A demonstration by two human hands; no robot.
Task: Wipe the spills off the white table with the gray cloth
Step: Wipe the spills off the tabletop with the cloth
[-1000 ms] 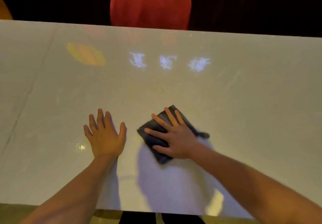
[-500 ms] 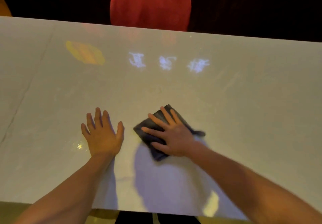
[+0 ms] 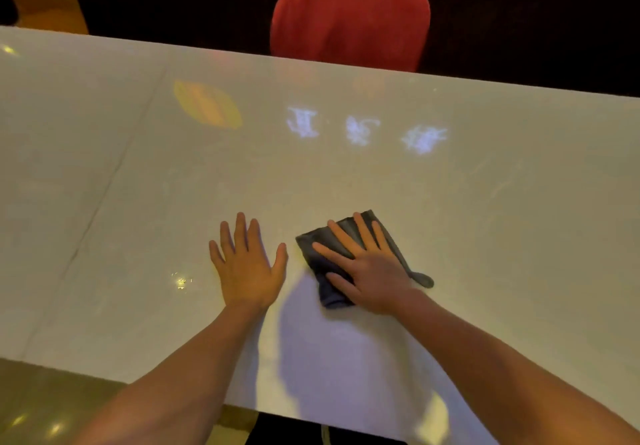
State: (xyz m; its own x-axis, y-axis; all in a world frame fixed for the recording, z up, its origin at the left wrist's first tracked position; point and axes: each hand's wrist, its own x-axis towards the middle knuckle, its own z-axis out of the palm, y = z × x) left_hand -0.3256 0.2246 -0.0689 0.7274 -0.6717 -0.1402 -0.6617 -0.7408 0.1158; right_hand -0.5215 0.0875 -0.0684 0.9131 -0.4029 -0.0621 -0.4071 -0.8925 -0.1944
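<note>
Gray cloth partly under right hand

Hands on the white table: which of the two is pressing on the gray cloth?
The right hand, fingers spread flat over the gray cloth. The left hand rests palm-down on the bare white table beside it.

cloth: dark gray, folded into a flat pad, lying on the table with its corners turned at a slant; one narrow tail sticks out at its right end; partly covered from above.
table: white and glossy, long, its far edge running across the view; pale smears and glints show on the surface, but spills cannot be told apart from reflections.
</note>
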